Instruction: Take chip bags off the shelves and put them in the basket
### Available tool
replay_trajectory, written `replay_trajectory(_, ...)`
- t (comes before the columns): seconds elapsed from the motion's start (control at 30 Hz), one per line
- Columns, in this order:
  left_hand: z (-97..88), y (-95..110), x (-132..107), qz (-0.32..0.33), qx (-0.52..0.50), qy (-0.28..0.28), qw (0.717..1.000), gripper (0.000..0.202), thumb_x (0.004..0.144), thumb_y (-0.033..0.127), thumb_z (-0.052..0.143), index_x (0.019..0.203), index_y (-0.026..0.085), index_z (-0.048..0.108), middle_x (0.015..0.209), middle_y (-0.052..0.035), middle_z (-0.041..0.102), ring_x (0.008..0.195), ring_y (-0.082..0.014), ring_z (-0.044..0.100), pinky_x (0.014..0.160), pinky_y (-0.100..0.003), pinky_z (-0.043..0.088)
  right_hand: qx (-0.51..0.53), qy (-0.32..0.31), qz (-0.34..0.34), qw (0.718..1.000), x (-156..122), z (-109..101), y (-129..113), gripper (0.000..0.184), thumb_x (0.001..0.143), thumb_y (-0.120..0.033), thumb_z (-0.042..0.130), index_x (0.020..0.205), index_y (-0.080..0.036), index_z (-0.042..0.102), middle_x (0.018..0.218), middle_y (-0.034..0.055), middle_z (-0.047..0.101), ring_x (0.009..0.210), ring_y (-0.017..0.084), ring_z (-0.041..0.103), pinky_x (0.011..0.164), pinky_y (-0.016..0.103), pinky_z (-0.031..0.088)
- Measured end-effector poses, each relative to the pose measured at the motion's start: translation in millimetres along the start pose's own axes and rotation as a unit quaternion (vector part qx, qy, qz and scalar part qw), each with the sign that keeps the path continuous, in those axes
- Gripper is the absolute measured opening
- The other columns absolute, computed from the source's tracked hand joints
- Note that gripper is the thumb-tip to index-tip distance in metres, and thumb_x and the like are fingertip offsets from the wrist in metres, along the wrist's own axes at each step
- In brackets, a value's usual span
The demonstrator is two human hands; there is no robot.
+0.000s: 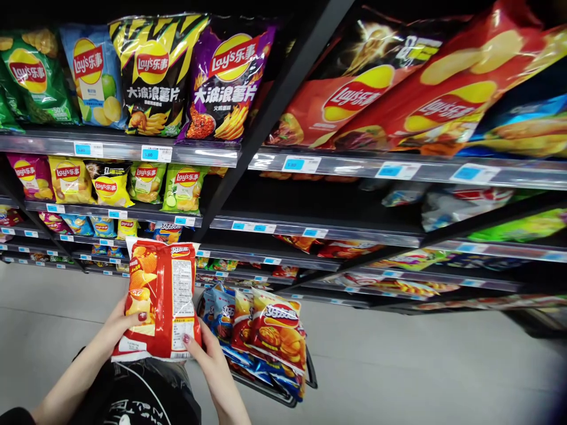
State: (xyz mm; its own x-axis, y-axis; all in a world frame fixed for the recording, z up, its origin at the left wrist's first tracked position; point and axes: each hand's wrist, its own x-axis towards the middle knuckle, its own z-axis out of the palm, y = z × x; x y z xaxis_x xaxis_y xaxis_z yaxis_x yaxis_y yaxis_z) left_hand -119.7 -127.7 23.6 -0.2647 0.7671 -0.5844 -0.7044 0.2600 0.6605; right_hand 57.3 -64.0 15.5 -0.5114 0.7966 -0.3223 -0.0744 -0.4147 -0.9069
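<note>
Between both hands I hold a red bag of chips, its printed back panel turned up toward me. My left hand grips its lower left side, thumb lying over the front. At the lower right edge my right hand clasps it, thumb pressed on the white text panel. The fingers behind the bag are hidden. Just right of my right hand stands a basket on the floor, filled with several chip bags, among them a yellow and red bag and a blue bag.
Shelves rise in front, with a price-tag rail along each level. Upper levels hold a purple chip bag, a green chip bag and large red chip bags. A dark upright post divides the bays. Grey floor extends right.
</note>
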Motion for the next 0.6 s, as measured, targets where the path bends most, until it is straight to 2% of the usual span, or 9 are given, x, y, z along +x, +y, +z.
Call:
replay_trajectory(0.13,-1.1,-4,5,0.011,0.043,0.01,0.999,0.059,0.055,0.019,0.078,0.108,0.014,0.054,0.088,-0.0105,0.072,0.076,-0.0283,0.069,0.073,-0.04,0.054,-0.021,-0.008,-0.006,1.0,4,-6,5,0.042,0.065,-0.049,0.068,0.096,-0.02,0.062,0.1,0.0078,0.068,0.095,0.029,0.06,0.077,0.037,0.05)
replay_trajectory(0.33,-1.6,-7,10,0.023,0.039,-0.012,0.999,0.047,0.057,0.019,0.077,0.1,0.015,0.057,0.086,-0.0088,0.073,0.074,-0.026,0.069,0.069,-0.035,0.055,-0.025,0.014,-0.007,1.0,6,-8,9,0.042,0.066,-0.048,0.068,0.097,-0.019,0.061,0.099,0.0078,0.068,0.086,0.026,0.062,0.073,0.035,0.051)
replay_trajectory(0.43,1.5,-6,10,0.025,0.034,-0.01,0.999,0.047,0.055,0.02,0.078,0.097,0.015,0.057,0.084,-0.0089,0.073,0.073,-0.0264,0.069,0.067,-0.034,0.055,-0.033,0.015,-0.006,0.999,5,-9,9,0.043,0.067,-0.048,0.068,0.098,-0.019,0.06,0.099,0.008,0.068,0.088,0.027,0.062,0.075,0.036,0.05)
replay_trajectory(0.5,3.8,-4,9,0.026,0.031,-0.003,0.999,0.049,0.053,0.02,0.079,0.096,0.014,0.057,0.083,-0.0097,0.073,0.073,-0.0273,0.069,0.066,-0.034,0.056,-0.046,-0.003,-0.01,0.999,4,-11,8,0.045,0.067,-0.049,0.067,0.099,-0.019,0.059,0.102,0.0084,0.067,0.09,0.027,0.061,0.077,0.036,0.05)
replay_trajectory(0.6,6.7,-1,8,0.024,0.028,-0.003,0.999,0.051,0.049,0.022,0.08,0.094,0.015,0.057,0.083,-0.0108,0.073,0.073,-0.0292,0.069,0.064,-0.035,0.056,-0.047,-0.048,0.003,0.998,4,-17,6,0.048,0.069,-0.056,0.062,0.104,-0.022,0.056,0.109,0.0088,0.064,0.087,0.025,0.062,0.067,0.033,0.052)
